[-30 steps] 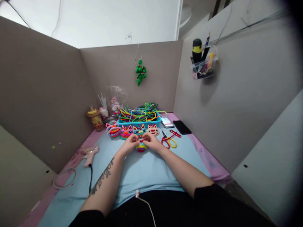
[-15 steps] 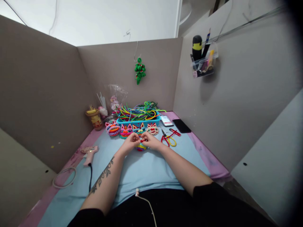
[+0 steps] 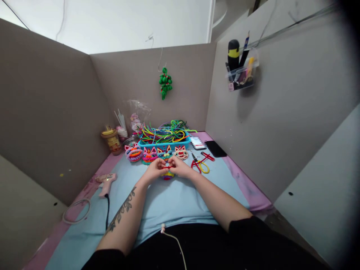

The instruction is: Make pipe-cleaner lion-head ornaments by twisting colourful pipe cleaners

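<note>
Both my left hand (image 3: pixel 156 168) and my right hand (image 3: pixel 179 167) are closed, fingertips pinching a short red pipe cleaner (image 3: pixel 168 167) stretched between them. Directly below it is a small fuzzy piece (image 3: pixel 167 175) with yellow, purple and red bands, partly hidden by my fingers; whether the red pipe cleaner is joined to it I cannot tell. Just beyond my hands stand several colourful pipe-cleaner animal heads with pointed ears, among them a purple and orange one (image 3: pixel 134 153) and a cream one (image 3: pixel 180 153).
Behind the heads is a blue basket (image 3: pixel 165 144) of loose pipe cleaners. To the right lie yellow-handled scissors (image 3: pixel 204 167), red-handled pliers (image 3: pixel 196 165) and a black phone (image 3: pixel 216 149). A pink glue gun (image 3: pixel 107 184) and a lidded cup (image 3: pixel 112 141) are left. Grey partitions (image 3: pixel 242 123) enclose the table.
My hands have stayed nearly in place, with the fingertips drawn slightly apart. The red pipe cleaner now shows as a straighter line between them. The view has shifted a little.
</note>
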### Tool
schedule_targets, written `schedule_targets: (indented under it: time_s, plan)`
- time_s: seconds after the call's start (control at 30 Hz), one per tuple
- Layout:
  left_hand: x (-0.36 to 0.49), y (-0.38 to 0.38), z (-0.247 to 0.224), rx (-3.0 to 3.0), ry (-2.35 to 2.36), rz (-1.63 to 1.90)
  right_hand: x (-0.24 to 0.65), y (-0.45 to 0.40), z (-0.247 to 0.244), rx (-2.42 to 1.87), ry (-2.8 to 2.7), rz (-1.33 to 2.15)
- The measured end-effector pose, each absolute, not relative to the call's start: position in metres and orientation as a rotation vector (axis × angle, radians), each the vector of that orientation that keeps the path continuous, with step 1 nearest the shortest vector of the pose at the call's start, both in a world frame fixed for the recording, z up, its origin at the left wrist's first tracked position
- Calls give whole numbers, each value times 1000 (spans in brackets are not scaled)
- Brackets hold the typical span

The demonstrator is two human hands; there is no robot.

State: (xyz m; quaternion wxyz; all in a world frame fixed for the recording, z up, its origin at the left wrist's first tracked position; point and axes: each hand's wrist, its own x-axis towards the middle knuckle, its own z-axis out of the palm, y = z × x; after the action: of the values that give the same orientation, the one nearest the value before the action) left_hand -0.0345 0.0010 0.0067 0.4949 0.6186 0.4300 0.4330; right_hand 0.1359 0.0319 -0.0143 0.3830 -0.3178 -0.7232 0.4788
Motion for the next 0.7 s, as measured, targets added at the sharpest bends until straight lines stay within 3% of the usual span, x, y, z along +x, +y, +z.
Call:
schedule_targets:
  time_s: [0.4, 0.7]
  plan:
    - [-32, -6, 14, 1526, 984, 968, 154, 37, -10, -646, -1942, 1418]
    - [-36, 1, 11, 1450, 1051, 1206, 151, 29, 1, -623, -1881, 1149]
